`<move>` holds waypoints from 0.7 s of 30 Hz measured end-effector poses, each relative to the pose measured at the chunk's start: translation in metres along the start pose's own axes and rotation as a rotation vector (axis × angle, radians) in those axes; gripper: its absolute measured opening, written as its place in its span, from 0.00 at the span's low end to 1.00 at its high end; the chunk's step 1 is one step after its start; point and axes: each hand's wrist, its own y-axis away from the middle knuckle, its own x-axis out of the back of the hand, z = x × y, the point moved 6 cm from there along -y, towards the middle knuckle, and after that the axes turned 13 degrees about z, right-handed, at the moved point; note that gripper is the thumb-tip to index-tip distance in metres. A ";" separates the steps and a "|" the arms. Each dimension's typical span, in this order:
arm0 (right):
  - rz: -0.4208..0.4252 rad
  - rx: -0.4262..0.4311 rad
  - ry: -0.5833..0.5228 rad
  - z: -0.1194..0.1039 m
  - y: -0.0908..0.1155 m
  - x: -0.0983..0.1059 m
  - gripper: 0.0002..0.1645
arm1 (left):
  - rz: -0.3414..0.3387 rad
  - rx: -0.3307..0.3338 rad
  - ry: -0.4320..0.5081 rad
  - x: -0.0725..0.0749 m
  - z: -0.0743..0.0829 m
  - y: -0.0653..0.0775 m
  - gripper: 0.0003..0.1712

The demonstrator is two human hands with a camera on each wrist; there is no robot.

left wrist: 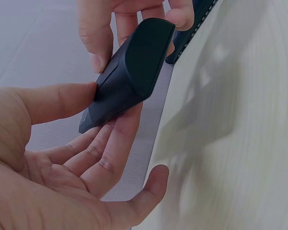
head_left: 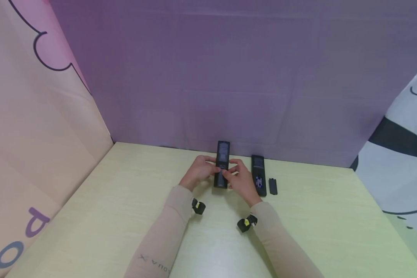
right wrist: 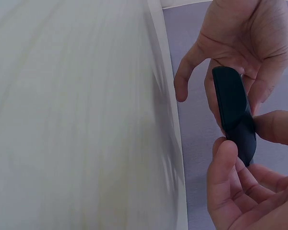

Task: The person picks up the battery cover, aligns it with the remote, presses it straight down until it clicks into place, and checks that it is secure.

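Both hands hold a black remote control (head_left: 223, 152) off the table, its labelled back facing up. My left hand (head_left: 199, 170) grips its left side, thumb on the back and fingers underneath. From the other side my right hand (head_left: 242, 179) grips it the same way, and the two thumbs nearly meet on the lower back. In the left wrist view the remote (left wrist: 146, 60) shows its rounded end. A second remote (head_left: 258, 164) lies on the table to the right, batteries (head_left: 259, 182) visible in its uncovered compartment. Beside it rests a small black battery cover (head_left: 272, 186).
The pale wooden table (head_left: 139, 216) ends at a purple cloth backdrop (head_left: 229, 77) close behind the remotes. Printed cloth panels stand at the left (head_left: 38, 127) and right (head_left: 403, 170). Small black wrist cameras sit at both wrists.
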 end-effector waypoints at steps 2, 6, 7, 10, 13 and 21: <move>-0.008 -0.005 0.012 0.001 -0.001 -0.001 0.30 | 0.003 -0.003 -0.006 0.000 0.000 0.000 0.24; -0.023 0.003 0.045 0.001 0.000 -0.002 0.33 | 0.013 -0.005 -0.012 0.000 -0.001 0.000 0.24; -0.028 0.007 0.053 0.000 0.000 -0.002 0.34 | 0.016 -0.007 -0.013 0.000 -0.001 0.000 0.24; -0.045 0.017 0.070 -0.002 0.002 -0.002 0.37 | 0.025 -0.010 -0.024 0.000 -0.002 -0.001 0.24; -0.070 0.028 0.086 -0.003 0.003 -0.003 0.39 | 0.035 -0.013 -0.035 0.001 -0.003 -0.001 0.23; -0.118 0.025 0.079 0.000 0.004 -0.006 0.42 | 0.053 -0.032 -0.061 0.001 -0.004 -0.002 0.23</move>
